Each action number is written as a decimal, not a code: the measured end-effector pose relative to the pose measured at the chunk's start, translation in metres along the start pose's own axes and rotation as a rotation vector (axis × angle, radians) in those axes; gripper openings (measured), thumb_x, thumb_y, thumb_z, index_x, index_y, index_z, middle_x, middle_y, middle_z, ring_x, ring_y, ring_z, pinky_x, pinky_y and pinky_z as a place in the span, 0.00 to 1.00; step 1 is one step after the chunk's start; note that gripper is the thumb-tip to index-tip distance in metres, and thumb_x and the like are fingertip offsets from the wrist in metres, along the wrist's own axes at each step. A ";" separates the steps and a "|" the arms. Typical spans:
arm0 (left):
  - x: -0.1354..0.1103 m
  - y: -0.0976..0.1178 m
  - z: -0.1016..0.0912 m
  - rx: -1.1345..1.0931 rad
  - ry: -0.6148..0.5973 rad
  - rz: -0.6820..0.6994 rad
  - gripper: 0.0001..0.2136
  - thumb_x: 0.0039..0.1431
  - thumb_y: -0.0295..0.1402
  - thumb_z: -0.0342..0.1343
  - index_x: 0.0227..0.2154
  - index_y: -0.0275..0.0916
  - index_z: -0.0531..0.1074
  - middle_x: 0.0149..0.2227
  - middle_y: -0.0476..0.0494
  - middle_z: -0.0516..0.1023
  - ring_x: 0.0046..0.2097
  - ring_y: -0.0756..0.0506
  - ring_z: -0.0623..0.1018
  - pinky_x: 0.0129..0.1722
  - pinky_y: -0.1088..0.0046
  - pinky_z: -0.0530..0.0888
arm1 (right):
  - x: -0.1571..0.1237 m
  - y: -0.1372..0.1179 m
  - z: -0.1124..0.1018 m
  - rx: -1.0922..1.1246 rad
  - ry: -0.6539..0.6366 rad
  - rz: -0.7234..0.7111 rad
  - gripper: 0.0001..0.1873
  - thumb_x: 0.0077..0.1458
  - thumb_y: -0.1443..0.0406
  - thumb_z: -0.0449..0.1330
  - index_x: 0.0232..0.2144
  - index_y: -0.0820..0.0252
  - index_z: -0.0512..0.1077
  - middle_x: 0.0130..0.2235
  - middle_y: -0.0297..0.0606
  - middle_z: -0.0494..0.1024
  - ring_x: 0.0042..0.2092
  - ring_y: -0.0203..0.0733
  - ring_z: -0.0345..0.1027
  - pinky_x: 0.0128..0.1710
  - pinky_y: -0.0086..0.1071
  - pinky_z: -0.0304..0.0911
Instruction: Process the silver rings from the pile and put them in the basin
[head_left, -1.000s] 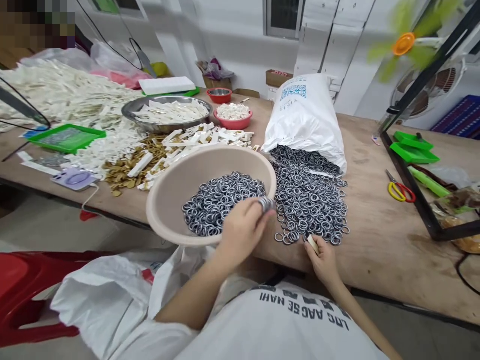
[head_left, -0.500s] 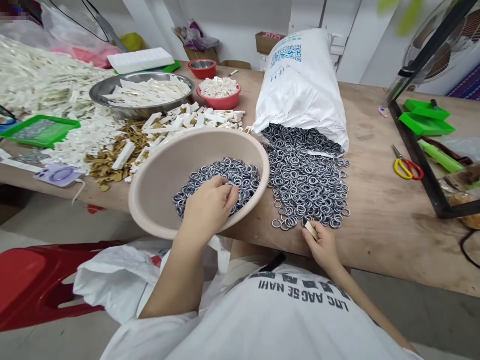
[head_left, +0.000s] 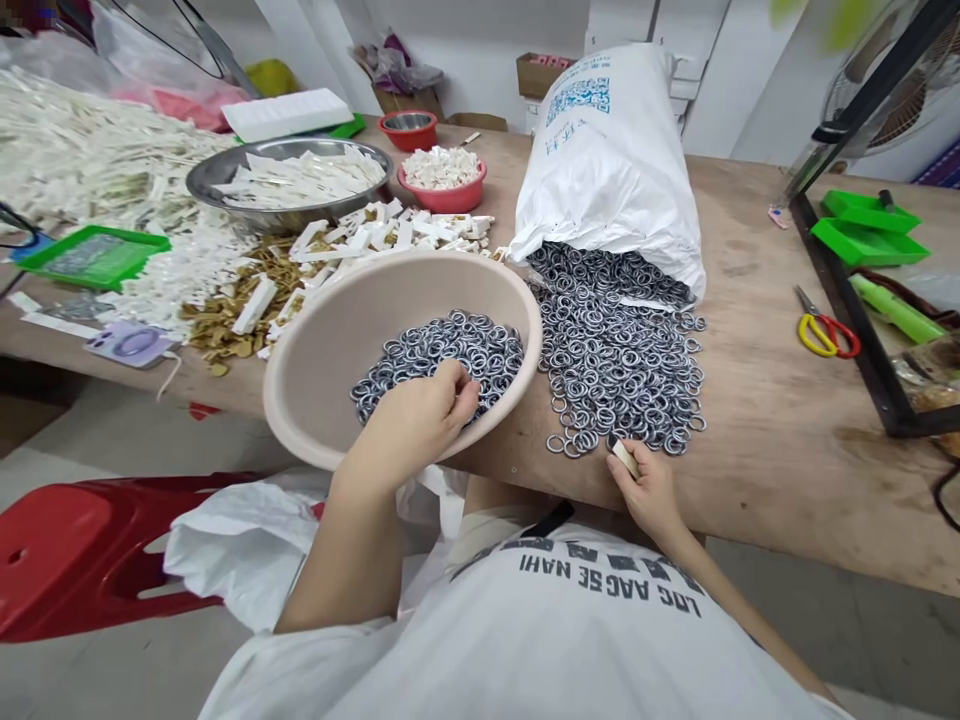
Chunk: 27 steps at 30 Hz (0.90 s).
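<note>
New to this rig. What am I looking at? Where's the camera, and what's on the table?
There's no machine here: these are a person's two bare hands, filmed by a camera worn on their head, looking forward and down. The left hand is in a beige basin of metal rings, its fingers among them; I can't tell whether it grips any. The right hand is at the table edge, holding a small pale piece beside a heap of rings spilling from a white sack. Farther along the wooden table, white pieces lie in a steel tray.
</note>
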<state>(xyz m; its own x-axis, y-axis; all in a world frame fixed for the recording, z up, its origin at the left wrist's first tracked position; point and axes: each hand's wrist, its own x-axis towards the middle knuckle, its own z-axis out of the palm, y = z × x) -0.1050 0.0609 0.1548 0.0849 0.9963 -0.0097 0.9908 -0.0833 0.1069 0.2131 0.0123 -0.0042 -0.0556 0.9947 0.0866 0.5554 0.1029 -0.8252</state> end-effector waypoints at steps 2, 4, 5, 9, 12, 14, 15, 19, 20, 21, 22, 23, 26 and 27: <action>-0.005 0.005 0.001 -0.033 0.123 0.010 0.17 0.69 0.44 0.45 0.49 0.38 0.68 0.38 0.39 0.81 0.37 0.38 0.81 0.35 0.66 0.71 | 0.001 0.000 0.000 0.000 0.003 -0.014 0.12 0.64 0.56 0.58 0.42 0.57 0.75 0.34 0.34 0.78 0.34 0.41 0.69 0.35 0.32 0.59; -0.012 0.016 0.006 -0.111 0.324 0.111 0.16 0.68 0.42 0.50 0.52 0.37 0.67 0.50 0.33 0.79 0.50 0.37 0.80 0.48 0.61 0.75 | 0.001 0.000 0.000 0.009 0.003 -0.024 0.12 0.64 0.56 0.58 0.42 0.57 0.75 0.34 0.35 0.78 0.34 0.41 0.70 0.36 0.32 0.60; -0.015 0.024 0.011 -0.173 0.401 0.207 0.15 0.68 0.40 0.51 0.52 0.38 0.68 0.55 0.33 0.77 0.56 0.37 0.77 0.54 0.59 0.73 | 0.001 0.000 0.000 0.014 0.002 -0.025 0.12 0.64 0.56 0.58 0.42 0.57 0.75 0.34 0.35 0.78 0.34 0.41 0.70 0.36 0.32 0.60; -0.014 0.057 0.058 -0.342 0.198 0.641 0.10 0.68 0.32 0.51 0.48 0.40 0.73 0.55 0.39 0.78 0.55 0.43 0.77 0.57 0.64 0.74 | 0.002 -0.002 0.000 0.025 0.001 -0.025 0.12 0.64 0.57 0.58 0.42 0.57 0.75 0.35 0.35 0.78 0.35 0.41 0.70 0.36 0.32 0.60; -0.004 0.063 0.108 -0.268 0.050 0.603 0.13 0.67 0.32 0.54 0.52 0.37 0.72 0.57 0.35 0.75 0.58 0.38 0.74 0.58 0.57 0.74 | 0.001 -0.002 -0.001 0.029 0.013 -0.024 0.12 0.64 0.56 0.58 0.43 0.58 0.75 0.35 0.36 0.78 0.35 0.41 0.70 0.37 0.33 0.61; 0.002 0.057 0.136 -0.291 0.010 0.570 0.16 0.66 0.31 0.55 0.55 0.38 0.71 0.58 0.35 0.75 0.59 0.38 0.73 0.58 0.56 0.73 | 0.001 -0.001 -0.001 0.034 0.014 -0.013 0.13 0.64 0.56 0.58 0.42 0.58 0.74 0.35 0.36 0.78 0.35 0.42 0.69 0.36 0.33 0.60; 0.003 0.052 0.146 -0.307 0.009 0.552 0.16 0.66 0.32 0.55 0.55 0.39 0.71 0.56 0.36 0.76 0.58 0.38 0.74 0.58 0.57 0.73 | 0.001 -0.001 -0.001 0.038 0.013 -0.005 0.13 0.64 0.56 0.58 0.42 0.58 0.74 0.35 0.36 0.78 0.35 0.42 0.69 0.36 0.33 0.60; 0.003 0.038 0.163 -0.325 0.068 0.492 0.11 0.68 0.34 0.52 0.49 0.39 0.75 0.50 0.38 0.79 0.52 0.39 0.76 0.53 0.59 0.74 | 0.003 0.000 0.000 0.087 0.014 0.049 0.14 0.63 0.54 0.59 0.42 0.57 0.75 0.33 0.35 0.77 0.34 0.42 0.68 0.36 0.34 0.60; 0.002 0.038 0.162 -0.345 0.085 0.474 0.11 0.69 0.34 0.50 0.46 0.39 0.75 0.48 0.38 0.79 0.51 0.40 0.77 0.52 0.59 0.74 | 0.004 -0.002 0.001 0.127 0.009 0.062 0.14 0.63 0.54 0.58 0.42 0.57 0.74 0.34 0.35 0.76 0.35 0.42 0.68 0.36 0.34 0.60; 0.000 0.039 0.161 -0.383 0.095 0.452 0.11 0.70 0.34 0.49 0.44 0.39 0.75 0.46 0.39 0.80 0.49 0.41 0.77 0.51 0.61 0.74 | 0.006 -0.004 0.002 0.179 -0.001 0.069 0.15 0.64 0.53 0.58 0.42 0.57 0.74 0.35 0.36 0.76 0.36 0.42 0.68 0.37 0.34 0.60; -0.001 0.043 0.158 -0.441 0.099 0.435 0.11 0.71 0.35 0.48 0.42 0.39 0.75 0.43 0.40 0.80 0.47 0.42 0.78 0.49 0.62 0.74 | 0.008 -0.009 0.003 0.241 -0.017 0.069 0.15 0.64 0.53 0.57 0.43 0.57 0.74 0.37 0.36 0.76 0.37 0.42 0.68 0.38 0.34 0.61; -0.002 0.048 0.155 -0.516 0.096 0.426 0.11 0.71 0.35 0.48 0.41 0.39 0.75 0.41 0.40 0.80 0.45 0.43 0.78 0.47 0.64 0.74 | 0.010 -0.014 0.005 0.303 -0.042 0.060 0.14 0.65 0.53 0.57 0.44 0.56 0.73 0.39 0.36 0.76 0.40 0.42 0.68 0.40 0.34 0.62; -0.005 0.069 0.141 -0.784 0.051 0.437 0.10 0.70 0.37 0.50 0.39 0.39 0.75 0.37 0.43 0.80 0.40 0.46 0.78 0.43 0.69 0.73 | 0.018 -0.032 0.010 0.430 -0.133 0.006 0.12 0.65 0.55 0.58 0.43 0.55 0.72 0.40 0.35 0.75 0.41 0.41 0.67 0.44 0.34 0.61; -0.006 0.076 0.136 -0.869 0.028 0.420 0.11 0.69 0.38 0.51 0.38 0.39 0.75 0.35 0.44 0.80 0.38 0.47 0.77 0.41 0.70 0.72 | 0.021 -0.038 0.010 0.465 -0.144 -0.001 0.11 0.65 0.55 0.58 0.39 0.55 0.72 0.38 0.34 0.73 0.39 0.39 0.66 0.42 0.33 0.61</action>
<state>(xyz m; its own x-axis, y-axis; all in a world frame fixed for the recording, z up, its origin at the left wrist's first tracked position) -0.0153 0.0464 0.0275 0.4011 0.8893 0.2198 0.4550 -0.4017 0.7948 0.1822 0.0294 0.0231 -0.1883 0.9814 0.0366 0.1277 0.0614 -0.9899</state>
